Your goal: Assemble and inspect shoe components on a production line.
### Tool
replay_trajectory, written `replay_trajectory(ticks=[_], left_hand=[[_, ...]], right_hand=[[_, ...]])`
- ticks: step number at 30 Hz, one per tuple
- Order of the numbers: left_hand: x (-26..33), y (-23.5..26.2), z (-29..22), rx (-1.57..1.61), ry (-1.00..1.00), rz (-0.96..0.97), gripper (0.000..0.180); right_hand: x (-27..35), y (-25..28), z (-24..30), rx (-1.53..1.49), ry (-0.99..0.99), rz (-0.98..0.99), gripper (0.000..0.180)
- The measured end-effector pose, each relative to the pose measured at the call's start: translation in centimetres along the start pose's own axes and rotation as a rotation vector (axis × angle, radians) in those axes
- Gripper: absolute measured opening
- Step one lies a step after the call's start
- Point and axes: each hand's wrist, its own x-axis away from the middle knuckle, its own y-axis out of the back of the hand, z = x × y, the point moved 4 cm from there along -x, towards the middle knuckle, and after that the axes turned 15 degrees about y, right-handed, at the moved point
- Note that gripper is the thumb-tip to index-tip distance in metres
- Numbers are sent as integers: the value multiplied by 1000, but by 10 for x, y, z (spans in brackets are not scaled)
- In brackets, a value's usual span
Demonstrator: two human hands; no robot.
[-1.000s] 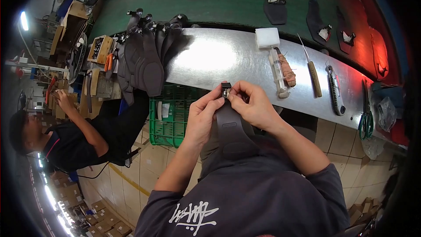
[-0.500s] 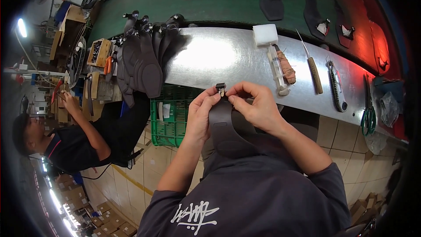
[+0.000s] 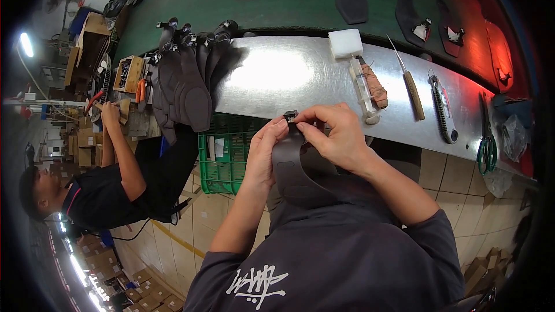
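Note:
A dark grey padded strap (image 3: 289, 164) hangs down in front of my shirt, with a small black buckle (image 3: 290, 115) at its upper end. My left hand (image 3: 263, 147) is closed on the strap's left edge just below the buckle, thumb on top. From the other side, my right hand (image 3: 335, 136) pinches at the buckle end with thumb and forefinger. Whether a small part sits between those fingertips is hidden. Both hands are just off the near edge of the metal bench (image 3: 272, 95).
On the bench lie a white foam block (image 3: 346, 44), a syringe (image 3: 363, 89), a wrapped tool (image 3: 374, 85), an awl (image 3: 413, 95), a cutter knife (image 3: 443, 108) and green-handled scissors (image 3: 487, 144). Stacked straps (image 3: 185, 86) lie left, above a green crate (image 3: 222, 167). A co-worker (image 3: 98, 196) sits left.
My right fingertips have come closer to the buckle, covering the shiny metal bit that showed below it. The co-worker's hands have moved toward the bench.

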Motion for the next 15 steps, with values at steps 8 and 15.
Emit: replay_trajectory(ticks=[8,15], left_hand=[[8,-6,-9,-7,-120,-22,31],[15,-13,-28,-218,-383,-32,31]], right_hand=[[-4,5,2,72,102,-3,6],[-14,15,15,225,262,10,7]])
